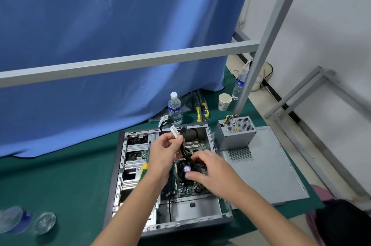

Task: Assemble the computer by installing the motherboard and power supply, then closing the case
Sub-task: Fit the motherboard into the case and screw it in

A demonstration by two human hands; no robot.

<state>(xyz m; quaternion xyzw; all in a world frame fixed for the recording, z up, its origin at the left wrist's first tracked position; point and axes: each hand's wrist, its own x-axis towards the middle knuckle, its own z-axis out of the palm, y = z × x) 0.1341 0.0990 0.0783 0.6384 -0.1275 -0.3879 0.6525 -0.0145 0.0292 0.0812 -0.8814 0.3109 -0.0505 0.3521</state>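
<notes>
Right now I am working over the open case [140, 167], which is lying on its side on the green counter [60, 181]. My left hand [163, 153] is pinching a black cable [183, 150] with a white connector [174, 131], lifting it clear of the motherboard [188, 189], which seems to be sitting inside already. My right hand [208, 167] is curling over the cooler fan [187, 168]; whether it is gripping anything I cannot tell. Judging by this, much is left: the power supply [235, 133] is standing outside, resting on the detached side panel [267, 167] beside the case. A screwdriver [145, 171] is lying across the drive bays.
</notes>
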